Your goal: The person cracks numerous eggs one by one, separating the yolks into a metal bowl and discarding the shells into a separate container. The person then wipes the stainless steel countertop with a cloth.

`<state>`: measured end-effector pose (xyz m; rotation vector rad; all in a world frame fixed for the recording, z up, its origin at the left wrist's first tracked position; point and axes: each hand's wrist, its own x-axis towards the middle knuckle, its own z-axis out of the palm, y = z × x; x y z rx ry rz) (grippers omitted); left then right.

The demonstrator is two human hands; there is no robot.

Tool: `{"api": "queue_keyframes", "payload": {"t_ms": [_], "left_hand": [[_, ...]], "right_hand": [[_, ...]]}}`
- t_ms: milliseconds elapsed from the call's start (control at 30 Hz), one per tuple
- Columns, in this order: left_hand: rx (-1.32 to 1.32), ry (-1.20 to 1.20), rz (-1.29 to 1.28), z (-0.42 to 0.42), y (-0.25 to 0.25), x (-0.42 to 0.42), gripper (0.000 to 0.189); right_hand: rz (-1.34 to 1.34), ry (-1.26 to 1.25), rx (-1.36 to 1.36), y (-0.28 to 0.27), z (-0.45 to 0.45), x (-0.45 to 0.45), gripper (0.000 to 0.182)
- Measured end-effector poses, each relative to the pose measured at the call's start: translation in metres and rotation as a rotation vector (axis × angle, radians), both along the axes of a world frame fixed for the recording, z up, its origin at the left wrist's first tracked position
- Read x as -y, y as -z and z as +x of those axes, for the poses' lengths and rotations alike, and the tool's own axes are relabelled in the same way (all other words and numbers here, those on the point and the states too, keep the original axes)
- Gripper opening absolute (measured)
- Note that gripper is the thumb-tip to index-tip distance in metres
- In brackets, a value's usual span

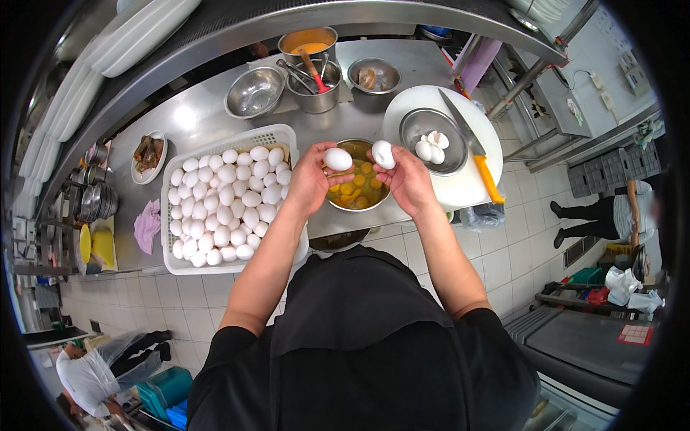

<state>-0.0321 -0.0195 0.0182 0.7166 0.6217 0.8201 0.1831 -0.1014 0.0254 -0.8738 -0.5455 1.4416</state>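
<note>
My left hand [311, 178] holds a white egg [338, 159] above the left side of a metal bowl [372, 206]. Over the bowl's right side, the fingers of my right hand [407, 180] grip a second white egg [383, 154]; a dark mark shows on it, but I cannot tell whether its shell is whole. Raw eggs [354, 188] with several yolks lie in the bowl. Left of it, a white plastic basket [234, 269] is filled with whole white eggs [226, 191]. On the right, a smaller metal bowl [412, 126] contains several eggshells [431, 147].
A knife [480, 156] with a yellow handle lies on a round white cutting board [488, 126]. Behind stand a colander [254, 92], a utensil pot [318, 102] and a pot of orange liquid [312, 40]. A metal shelf [345, 16] overhangs the counter. People stand at both sides.
</note>
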Motion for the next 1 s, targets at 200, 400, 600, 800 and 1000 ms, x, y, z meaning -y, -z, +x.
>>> {"api": "queue_keyframes", "payload": {"t_ms": [200, 400, 600, 800, 1000], "left_hand": [[-0.77, 0.061, 0.841, 0.01, -0.025, 0.01, 0.037], [-1.045, 0.133, 1.194, 0.005, -0.027, 0.003, 0.044], [-1.244, 0.207, 1.235, 0.01, -0.011, 0.001, 0.045], [-1.138, 0.021, 1.425, 0.003, 0.008, -0.005, 0.049], [-0.798, -0.088, 1.414, 0.031, -0.027, -0.003, 0.05]], "right_hand": [[-0.01, -0.042, 0.307, 0.011, -0.006, -0.006, 0.032], [0.145, -0.144, 0.693, 0.019, -0.013, -0.013, 0.033], [0.428, -0.002, 1.266, 0.021, -0.021, -0.01, 0.035], [0.564, 0.068, 1.628, 0.016, -0.017, -0.01, 0.044], [0.668, 0.258, 1.56, -0.013, -0.008, -0.004, 0.05]]}}
